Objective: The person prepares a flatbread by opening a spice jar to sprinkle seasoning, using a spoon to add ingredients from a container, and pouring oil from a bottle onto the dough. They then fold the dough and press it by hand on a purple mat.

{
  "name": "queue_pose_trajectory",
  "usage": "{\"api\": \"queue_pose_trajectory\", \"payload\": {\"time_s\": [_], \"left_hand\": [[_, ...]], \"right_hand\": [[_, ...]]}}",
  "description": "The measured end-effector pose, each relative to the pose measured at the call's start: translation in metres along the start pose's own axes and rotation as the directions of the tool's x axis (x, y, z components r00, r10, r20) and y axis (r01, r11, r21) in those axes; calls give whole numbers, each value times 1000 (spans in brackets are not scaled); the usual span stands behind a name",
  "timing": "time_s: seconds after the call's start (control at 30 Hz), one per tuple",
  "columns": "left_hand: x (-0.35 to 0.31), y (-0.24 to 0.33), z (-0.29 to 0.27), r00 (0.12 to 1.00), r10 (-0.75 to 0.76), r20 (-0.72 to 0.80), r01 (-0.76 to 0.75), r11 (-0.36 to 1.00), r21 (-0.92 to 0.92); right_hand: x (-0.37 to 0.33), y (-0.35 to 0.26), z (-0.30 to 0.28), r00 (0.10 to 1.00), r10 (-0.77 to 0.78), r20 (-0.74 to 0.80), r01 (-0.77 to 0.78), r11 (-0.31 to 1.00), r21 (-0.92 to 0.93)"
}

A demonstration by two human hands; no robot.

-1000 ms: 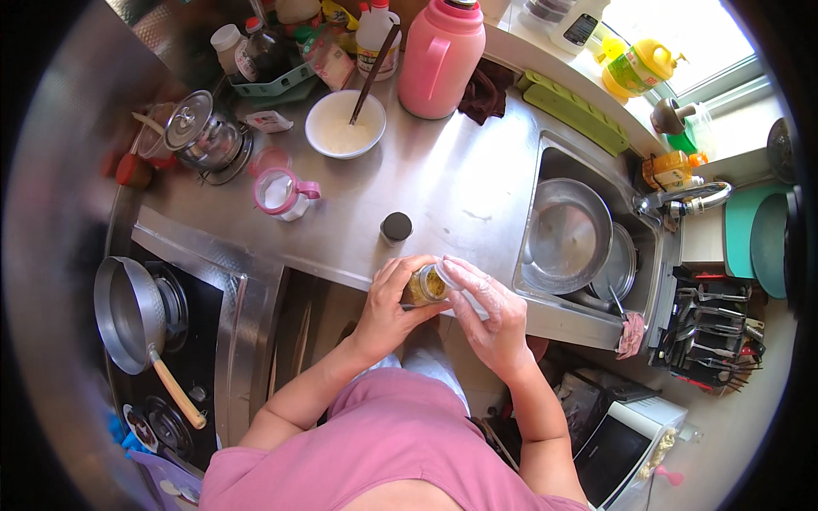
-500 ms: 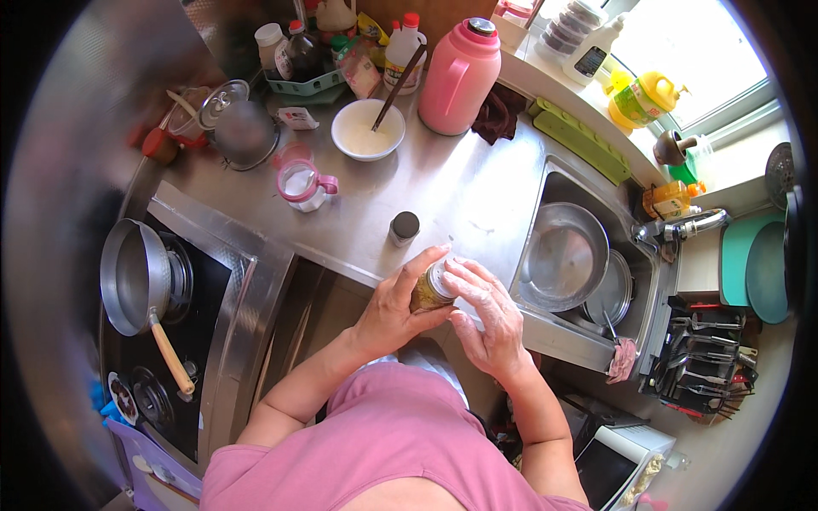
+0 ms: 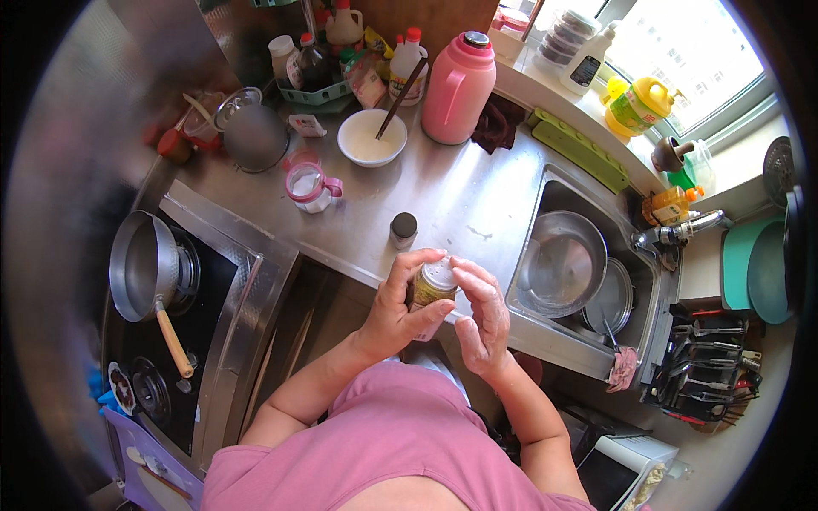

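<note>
My left hand (image 3: 388, 302) is wrapped round a small seasoning shaker (image 3: 432, 289) with yellowish contents and a pale lid full of holes. It stands slightly tilted just off the counter's front edge. My right hand (image 3: 483, 317), dusted with white powder, curves beside it. Its fingertips are at the lid's rim, and the thumb stays apart from the shaker. Just beyond my hands, a small dark-capped jar (image 3: 403, 228) stands on the counter. Farther off are a white bowl (image 3: 371, 159) with pale contents and a dark stick, and a pink-handled jar (image 3: 311, 189) of white powder.
A pink thermos (image 3: 460, 89) stands at the back, beside a green rack (image 3: 317, 95) of bottles. On the right, the sink (image 3: 511, 298) holds a metal basin (image 3: 562, 260) and a lid. A wooden-handled pan (image 3: 141, 264) sits on the stove at left.
The shaker has been turned more upright, so its holed lid now faces up. My right hand's fingers have drawn back from over the lid to its edge. The view has shifted slightly.
</note>
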State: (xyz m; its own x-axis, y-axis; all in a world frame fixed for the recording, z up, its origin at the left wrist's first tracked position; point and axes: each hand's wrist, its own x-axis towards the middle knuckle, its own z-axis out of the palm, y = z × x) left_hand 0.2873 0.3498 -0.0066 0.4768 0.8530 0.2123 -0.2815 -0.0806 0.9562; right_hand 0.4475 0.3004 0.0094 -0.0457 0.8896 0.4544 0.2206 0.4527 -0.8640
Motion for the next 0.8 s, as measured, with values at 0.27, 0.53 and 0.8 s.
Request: {"api": "queue_pose_trajectory", "payload": {"time_s": [0.27,0.53,0.8], "left_hand": [[-1,2,-3,999,8,41,0,979,-203],[-15,6,-35,995,-44,-91,51,995,87],[-33,-10,-61,989,128,-69,-100,945,311]], "right_hand": [[4,7,8,987,-92,134,102,992,-70],[-22,81,-29,810,502,-304,-547,833,-82],[-70,135,11,825,515,-232,-485,436,-758]]}}
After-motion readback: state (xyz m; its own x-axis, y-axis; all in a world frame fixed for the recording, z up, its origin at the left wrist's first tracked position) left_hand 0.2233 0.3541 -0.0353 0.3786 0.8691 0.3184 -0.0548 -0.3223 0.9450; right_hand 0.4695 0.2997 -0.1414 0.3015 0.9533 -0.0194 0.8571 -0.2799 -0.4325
